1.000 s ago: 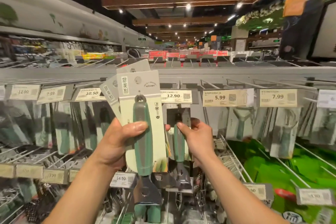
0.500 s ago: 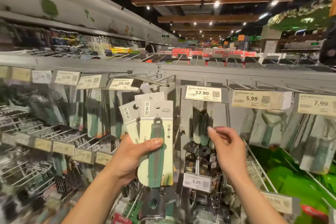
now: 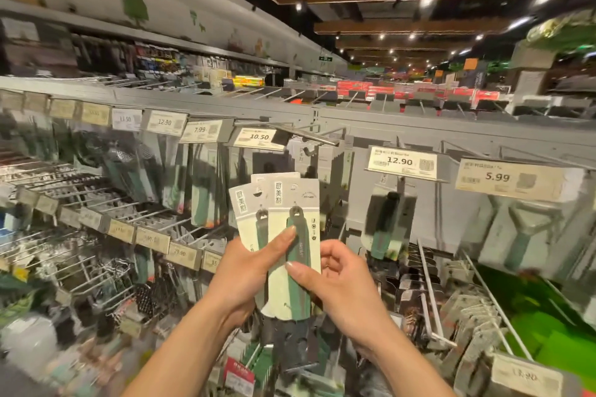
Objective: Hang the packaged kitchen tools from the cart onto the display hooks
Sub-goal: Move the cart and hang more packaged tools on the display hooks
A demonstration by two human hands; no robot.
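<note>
My left hand holds a fanned stack of carded kitchen tools, each with a green handle on a pale card, in front of the display. My right hand has come to the front card: its thumb lies on the green handle and its fingers curl behind the card's right edge. Above the stack a display hook juts out beside the 10.50 price tag. One packaged tool hangs under the 12.90 tag. The cart is out of view.
Rows of wire hooks with hanging packages and price tags fill the grey rack left and right. A peeler package hangs under the 5.99 tag. Bare wire hooks stick out at lower right. Green goods lie further right.
The view has swung left and the stack sits lower in it. My right hand left the tool hanging under the 12.90 tag and now grips the front card of the stack.
</note>
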